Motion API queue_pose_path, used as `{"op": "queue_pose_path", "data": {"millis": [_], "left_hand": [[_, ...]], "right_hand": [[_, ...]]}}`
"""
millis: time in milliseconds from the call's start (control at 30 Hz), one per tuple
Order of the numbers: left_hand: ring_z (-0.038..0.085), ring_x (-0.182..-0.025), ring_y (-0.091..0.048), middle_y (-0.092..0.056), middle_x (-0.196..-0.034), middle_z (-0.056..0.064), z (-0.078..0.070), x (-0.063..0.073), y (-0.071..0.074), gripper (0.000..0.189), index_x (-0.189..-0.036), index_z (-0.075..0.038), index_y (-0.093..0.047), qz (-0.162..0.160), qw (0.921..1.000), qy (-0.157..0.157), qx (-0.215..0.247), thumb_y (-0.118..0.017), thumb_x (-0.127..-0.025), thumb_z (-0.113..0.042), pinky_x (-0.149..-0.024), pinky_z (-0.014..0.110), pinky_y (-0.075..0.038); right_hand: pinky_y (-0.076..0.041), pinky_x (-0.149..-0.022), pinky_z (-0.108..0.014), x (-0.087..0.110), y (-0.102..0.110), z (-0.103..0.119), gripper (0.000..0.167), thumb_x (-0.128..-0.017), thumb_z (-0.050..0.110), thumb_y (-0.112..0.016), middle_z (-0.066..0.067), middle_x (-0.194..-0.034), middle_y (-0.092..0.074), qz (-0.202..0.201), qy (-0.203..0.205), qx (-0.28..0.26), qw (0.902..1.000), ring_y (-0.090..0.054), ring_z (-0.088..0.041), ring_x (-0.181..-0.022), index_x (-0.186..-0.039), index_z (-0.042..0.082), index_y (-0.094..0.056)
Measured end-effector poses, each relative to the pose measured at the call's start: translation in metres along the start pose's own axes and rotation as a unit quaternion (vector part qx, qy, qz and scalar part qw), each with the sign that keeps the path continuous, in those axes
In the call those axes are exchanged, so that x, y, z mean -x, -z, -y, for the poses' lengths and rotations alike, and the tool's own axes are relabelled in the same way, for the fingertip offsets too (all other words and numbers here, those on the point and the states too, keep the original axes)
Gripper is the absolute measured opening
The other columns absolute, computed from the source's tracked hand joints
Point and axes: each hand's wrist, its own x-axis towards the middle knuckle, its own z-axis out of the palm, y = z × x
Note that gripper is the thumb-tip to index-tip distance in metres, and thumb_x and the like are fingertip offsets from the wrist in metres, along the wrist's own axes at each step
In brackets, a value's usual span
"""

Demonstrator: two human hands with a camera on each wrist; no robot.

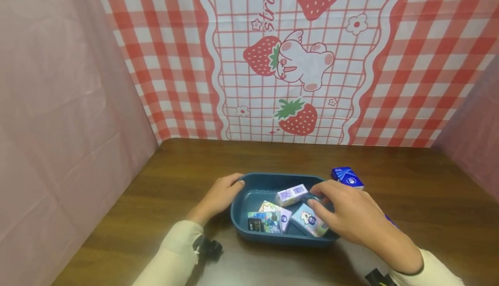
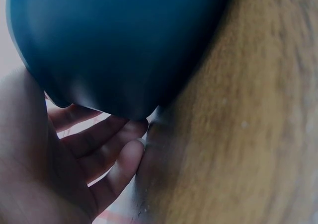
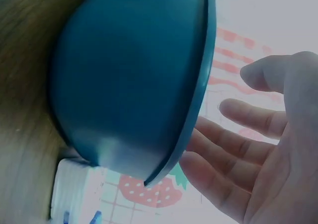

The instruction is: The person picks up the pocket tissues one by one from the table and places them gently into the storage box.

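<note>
A dark blue-green plastic basin [image 1: 280, 242] sits on the table with several small tissue packs inside. Among them are a white and lilac pack [image 1: 292, 195], a pale blue pack with a cartoon figure [image 1: 310, 220] and a green-blue patterned pack [image 1: 265, 222]. At the basin's left end my left hand [image 1: 220, 195] grips the rim, its thumb near the top edge and several fingers along the outer wall. Over the right end hovers my right hand [image 1: 347, 203], fingers loosely bent and spread, holding nothing. In the right wrist view its fingers [image 3: 218, 179] are beside the rim.
A dark blue tissue pack [image 1: 348, 178] lies on the wooden table [image 1: 187, 160] behind my right hand. Another blue edge [image 1: 390, 221] peeks out beside the right wrist. A strawberry-print checked cloth [image 1: 288, 104] hangs behind the table, with a pink curtain [image 1: 78, 125] at the left.
</note>
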Motion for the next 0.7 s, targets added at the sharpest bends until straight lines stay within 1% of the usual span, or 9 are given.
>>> {"op": "queue_pose_path", "data": {"millis": [67,267,500,700], "left_hand": [[0.024,-0.120,-0.060,-0.068,-0.123,0.003,0.001,0.000,0.000,0.032,-0.128,-0.015,-0.067,-0.001,1.0000,0.000,0.000,-0.051,-0.102,-0.028,-0.104,0.050,-0.045],[0.024,-0.121,-0.059,-0.067,-0.125,0.002,0.004,-0.001,0.000,0.034,-0.129,-0.016,-0.066,0.006,1.0000,0.002,0.003,-0.050,-0.103,-0.031,-0.104,0.050,-0.044],[0.023,-0.121,-0.059,-0.067,-0.125,0.002,0.003,-0.001,0.000,0.034,-0.130,-0.016,-0.066,0.008,0.9999,0.008,0.004,-0.050,-0.103,-0.031,-0.105,0.050,-0.044],[0.024,-0.122,-0.058,-0.067,-0.126,0.003,0.001,0.000,0.001,0.035,-0.130,-0.015,-0.065,0.008,0.9999,0.007,0.001,-0.050,-0.103,-0.031,-0.105,0.051,-0.043]], "right_hand": [[-0.056,-0.066,-0.034,0.001,0.001,-0.001,0.026,-0.090,0.039,-0.074,0.007,-0.098,-0.070,0.009,-0.007,0.003,0.9999,-0.068,-0.013,-0.086,-0.108,0.020,-0.072],[-0.056,-0.067,-0.038,0.004,0.002,-0.006,0.029,-0.091,0.044,-0.071,0.005,-0.100,-0.070,0.015,-0.006,0.021,0.9997,-0.067,-0.013,-0.086,-0.109,0.020,-0.072],[-0.056,-0.066,-0.040,0.006,0.003,-0.008,0.034,-0.092,0.048,-0.069,0.005,-0.103,-0.070,0.027,-0.017,0.016,0.9994,-0.067,-0.015,-0.088,-0.111,0.020,-0.072],[-0.056,-0.068,-0.041,0.007,0.005,-0.012,0.031,-0.092,0.046,-0.070,0.008,-0.098,-0.070,0.021,-0.028,0.014,0.9993,-0.067,-0.014,-0.086,-0.110,0.021,-0.071]]}}
